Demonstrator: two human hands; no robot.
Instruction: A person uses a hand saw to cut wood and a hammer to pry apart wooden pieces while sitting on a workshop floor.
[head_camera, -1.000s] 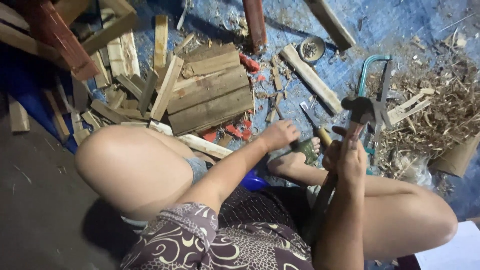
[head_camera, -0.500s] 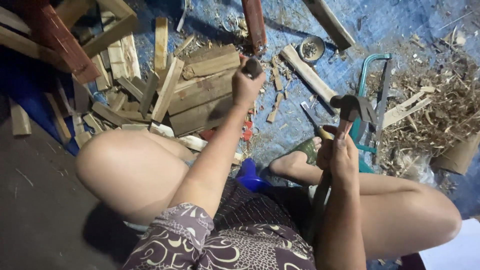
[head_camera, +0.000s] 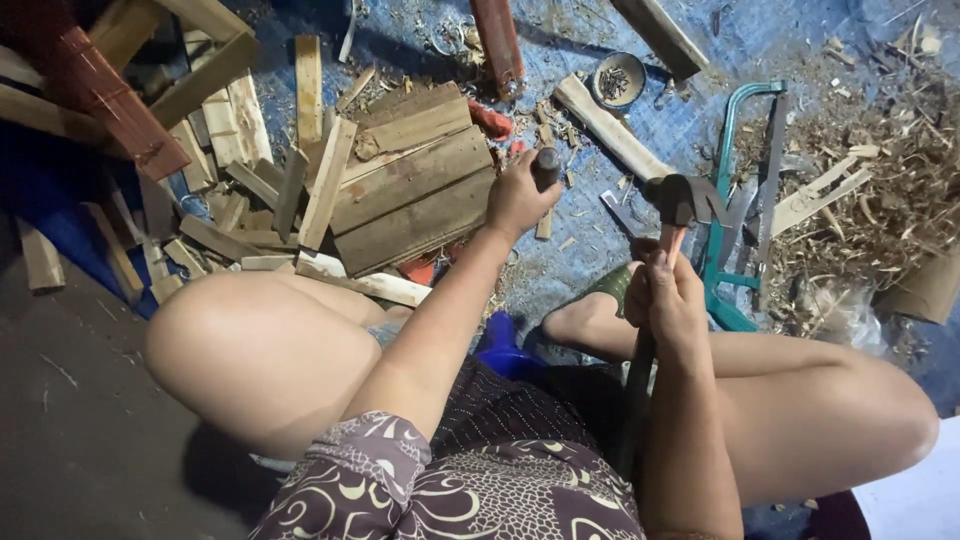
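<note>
In the middle of the frame, above a bent knee, the left hand (head_camera: 517, 197) is closed around a short dark cylindrical object (head_camera: 546, 166), its top end poking out above the fingers (what kind of tool it is cannot be told). The hand hovers at the right edge of a stack of wooden planks (head_camera: 415, 190) lying on the blue tarp (head_camera: 590, 260). Right of centre, the right hand (head_camera: 672, 300) is wrapped tight round the orange handle of a claw hammer (head_camera: 680, 200), whose dark head stands upright just above the fist. Beside the hammer head lies a teal-framed hacksaw (head_camera: 735, 190). A small round tin (head_camera: 618, 80) sits near the top centre, and wood shavings (head_camera: 880, 200) heap up at the right of the frame.
</note>
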